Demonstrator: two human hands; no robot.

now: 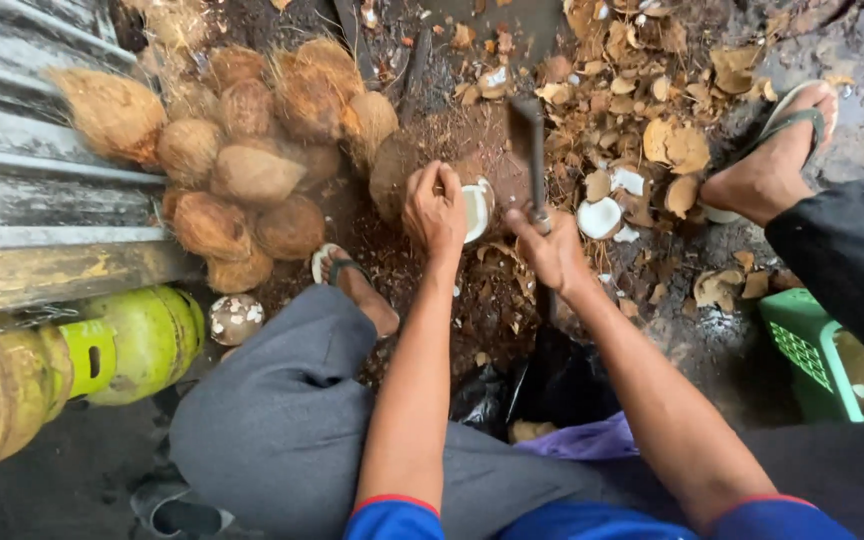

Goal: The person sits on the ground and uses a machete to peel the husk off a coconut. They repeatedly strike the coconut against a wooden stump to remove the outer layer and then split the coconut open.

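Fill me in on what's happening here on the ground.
A person sits low over dirt strewn with shell pieces. Their left hand steadies a partly opened coconut showing white flesh, while the right hand grips a cleaver, blade raised just beside the coconut. A pile of husked coconuts lies to the left by a metal sheet, with a green gas cylinder nearby. Another person's sandalled foot is at right.

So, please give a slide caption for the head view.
Left hand steadies a coconut; right hand grips a cleaver.
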